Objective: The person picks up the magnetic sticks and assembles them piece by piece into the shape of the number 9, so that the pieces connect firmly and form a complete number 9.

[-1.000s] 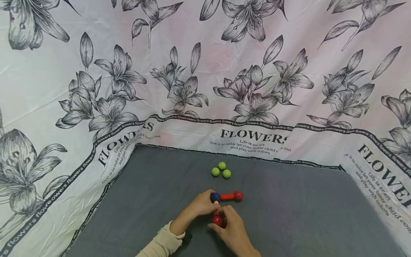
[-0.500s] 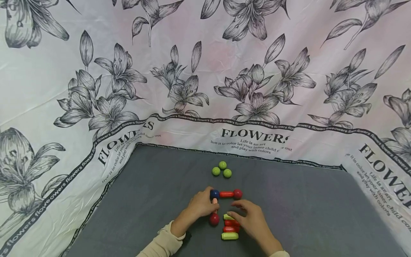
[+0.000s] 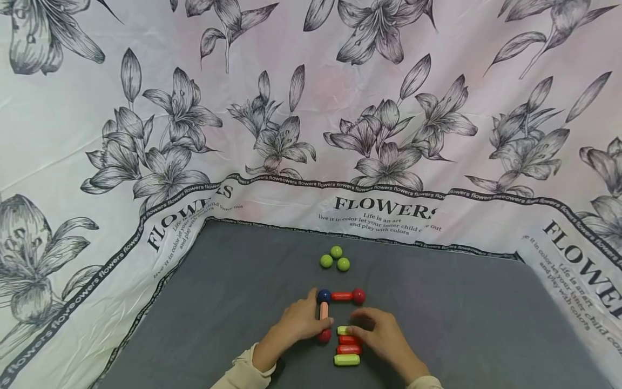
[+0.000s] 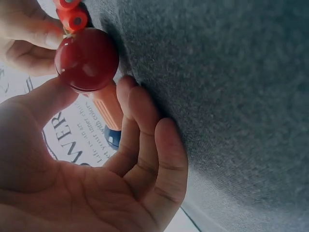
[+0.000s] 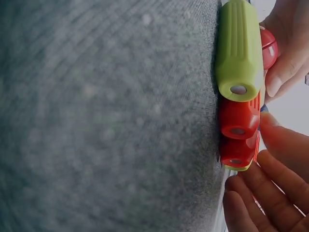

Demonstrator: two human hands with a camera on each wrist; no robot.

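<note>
My left hand (image 3: pixel 297 320) reaches round the pink magnetic rod (image 3: pixel 324 310), thumb on one side and fingers on the other, close to a dark red ball (image 4: pixel 87 60). That rod joins the ball to a blue ball (image 3: pixel 324 295), from which a red rod (image 3: pixel 342 296) runs right to another red ball (image 3: pixel 358 296). My right hand (image 3: pixel 389 335) has its thumb at the end of the farthest yellow-green rod (image 3: pixel 342 330), and its index finger arches apart behind it. Two red rods (image 3: pixel 347 349) and a nearer yellow-green rod (image 5: pixel 240 53) lie parallel in the same row.
Three green balls (image 3: pixel 336 252) sit grouped farther back on the grey cloth surface (image 3: pixel 437 308). A white curtain (image 3: pixel 282 200) with flower prints and lettering stands along the back and sides.
My right hand has left the near red ball and moved right to the row of rods, uncovering it. My left thumb has slid down the pink rod toward the near red ball.
</note>
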